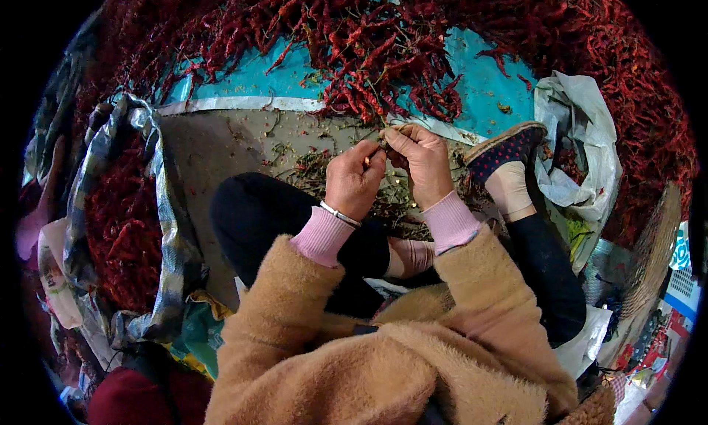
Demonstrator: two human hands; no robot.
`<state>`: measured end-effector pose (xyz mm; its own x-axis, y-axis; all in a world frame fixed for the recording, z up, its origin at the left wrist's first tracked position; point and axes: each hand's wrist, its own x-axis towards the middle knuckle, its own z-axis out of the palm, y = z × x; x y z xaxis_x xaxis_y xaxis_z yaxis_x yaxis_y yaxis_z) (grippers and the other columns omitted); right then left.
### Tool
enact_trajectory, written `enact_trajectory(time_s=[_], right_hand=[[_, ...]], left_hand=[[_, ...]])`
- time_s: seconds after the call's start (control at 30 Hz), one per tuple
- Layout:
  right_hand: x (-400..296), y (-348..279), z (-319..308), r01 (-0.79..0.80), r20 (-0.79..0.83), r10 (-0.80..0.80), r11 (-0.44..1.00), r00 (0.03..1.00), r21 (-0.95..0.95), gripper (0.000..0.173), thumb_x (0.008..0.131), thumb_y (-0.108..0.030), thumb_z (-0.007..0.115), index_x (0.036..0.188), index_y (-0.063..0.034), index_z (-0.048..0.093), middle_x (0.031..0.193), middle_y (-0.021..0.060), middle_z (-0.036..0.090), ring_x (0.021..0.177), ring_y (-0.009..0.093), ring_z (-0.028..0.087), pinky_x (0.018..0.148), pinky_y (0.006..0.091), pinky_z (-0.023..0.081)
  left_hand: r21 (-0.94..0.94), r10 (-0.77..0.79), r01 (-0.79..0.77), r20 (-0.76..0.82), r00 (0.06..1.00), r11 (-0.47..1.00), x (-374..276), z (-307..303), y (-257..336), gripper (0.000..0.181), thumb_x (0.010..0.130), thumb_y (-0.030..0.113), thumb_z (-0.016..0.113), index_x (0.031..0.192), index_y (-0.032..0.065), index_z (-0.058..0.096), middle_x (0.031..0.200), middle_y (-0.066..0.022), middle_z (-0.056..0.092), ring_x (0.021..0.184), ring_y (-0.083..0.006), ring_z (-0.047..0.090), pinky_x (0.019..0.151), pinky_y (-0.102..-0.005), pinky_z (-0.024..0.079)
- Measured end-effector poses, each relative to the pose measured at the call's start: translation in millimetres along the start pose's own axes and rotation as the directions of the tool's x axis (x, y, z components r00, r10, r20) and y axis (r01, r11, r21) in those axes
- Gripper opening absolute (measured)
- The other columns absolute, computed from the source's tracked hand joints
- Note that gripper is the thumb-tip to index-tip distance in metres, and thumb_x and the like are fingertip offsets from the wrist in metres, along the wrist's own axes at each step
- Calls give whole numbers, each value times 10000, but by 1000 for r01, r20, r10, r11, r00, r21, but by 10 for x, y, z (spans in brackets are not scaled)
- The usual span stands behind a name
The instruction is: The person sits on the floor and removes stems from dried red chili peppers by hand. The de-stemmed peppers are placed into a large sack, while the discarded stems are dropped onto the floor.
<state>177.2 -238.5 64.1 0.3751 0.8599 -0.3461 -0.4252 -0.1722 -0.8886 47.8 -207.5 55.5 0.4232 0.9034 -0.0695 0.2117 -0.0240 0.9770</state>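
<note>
My left hand [355, 180], with a silver bangle at the wrist, is closed with thumb against fingers, and a small orange-red bit shows at its fingers. Touching it at the fingertips, my right hand [421, 156] pinches thin dry stems. What hangs below the pinch is mostly hidden by the fingers; it looks dark red. Just beyond both hands lies a heap of dried red chili peppers [381, 65] on a turquoise sheet [487, 87]. Beneath the hands, broken stems and plant scraps [398, 203] are scattered on the ground.
At the left stands an open woven sack [168, 226] filled with red chilies [124, 231]. A whitish sack [597, 126] with some scraps inside is at the right, beside a dotted shoe [506, 151]. More chilies [619, 65] are piled along the far side. My bent legs flank the scraps.
</note>
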Motion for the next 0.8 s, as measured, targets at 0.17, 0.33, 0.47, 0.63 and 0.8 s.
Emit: enact_trajectory(time_s=[0.17, 0.33, 0.47, 0.63, 0.8], right_hand=[[-18, -213, 180, 605, 224, -580, 625, 783, -493, 91, 783, -81, 668, 798, -4, 624, 711, 68, 604, 634, 155, 573, 579, 271, 452], [425, -57, -72, 506, 472, -198, 183, 859, -843, 177, 749, -189, 650, 876, -68, 630, 825, 131, 632, 739, 314, 623, 646, 419, 494], [811, 171, 150, 302, 290, -270, 4, 918, -953, 155, 765, -189, 619, 864, -71, 630, 827, 148, 636, 751, 333, 627, 654, 435, 503], [1010, 417, 161, 242, 276, -183, -187, 944, -952, 162, 756, -222, 613, 824, -76, 631, 785, 154, 623, 729, 328, 621, 624, 429, 486], [501, 166, -153, 307, 273, -166, 240, 948, -921, 244, 740, -258, 667, 790, -23, 623, 665, 156, 597, 626, 296, 594, 573, 375, 461]], left_hand=[[-624, -598, 488, 40, 800, 611, 116, -135, -45, 121, 804, 75, 532, 732, 20, 611, 568, -44, 542, 425, -101, 445, 397, -210, 329], [-761, -626, 310, -157, 764, 569, 137, -172, -59, 118, 770, 91, 672, 821, 16, 597, 637, -32, 545, 424, -102, 428, 384, -229, 335], [-675, -568, 326, -168, 805, 662, 136, -112, -71, 135, 756, 69, 686, 840, 24, 591, 625, -13, 536, 420, -91, 433, 371, -228, 329], [-676, -572, 352, -126, 811, 648, 154, -110, -98, 54, 768, 55, 642, 787, 42, 593, 578, -9, 522, 426, -94, 455, 374, -226, 335], [-647, -546, 355, -112, 830, 674, 154, -124, -185, 99, 821, 125, 612, 853, 32, 620, 669, -46, 593, 482, -115, 524, 411, -236, 388]])
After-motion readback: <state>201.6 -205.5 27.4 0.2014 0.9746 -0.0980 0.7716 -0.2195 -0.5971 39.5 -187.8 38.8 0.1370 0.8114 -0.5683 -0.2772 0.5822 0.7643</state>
